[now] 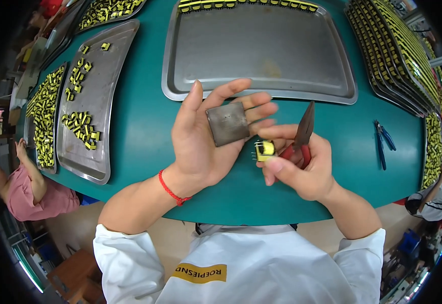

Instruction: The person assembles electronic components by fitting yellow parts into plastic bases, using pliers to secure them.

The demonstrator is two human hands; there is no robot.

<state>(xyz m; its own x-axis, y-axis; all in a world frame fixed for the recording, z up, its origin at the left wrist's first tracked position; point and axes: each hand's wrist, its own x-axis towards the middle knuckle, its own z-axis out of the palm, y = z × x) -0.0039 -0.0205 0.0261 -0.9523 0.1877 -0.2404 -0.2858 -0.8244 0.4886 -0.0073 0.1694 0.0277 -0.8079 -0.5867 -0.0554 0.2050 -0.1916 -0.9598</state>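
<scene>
White sleeves (129, 258) nearest, pushed up to the elbows; red braided bracelet (171, 190) on the left wrist. Left hand (193, 139) palm up, fingers spread and slightly bent, a square grey metal plate (227, 124) lying flat across palm and finger bases; no closed grip on it. Right hand (314, 175) close beside, narrow pinch of thumb and fingers on one yellow-and-black component (265, 150), its thin metal pins toward the left hand. Piece sits just right of and nearer than the plate, apart from it. Same right hand also carries red-handled pliers (304, 133), handles within the grip, dark nose pointing away. All this above a green tabletop (241, 200). To the right, blue-handled cutters (381, 144) lie on it. Left, a metal tray (114, 55) with scattered components (82, 129); outside that, a dense heap (47, 116) of similar pieces. Ahead, a large tray (254, 50), mostly bare, one row of components (249, 5) along its far edge. Far right, stacked loaded trays (391, 55). Co-worker in a pink top (41, 197) at far left.
</scene>
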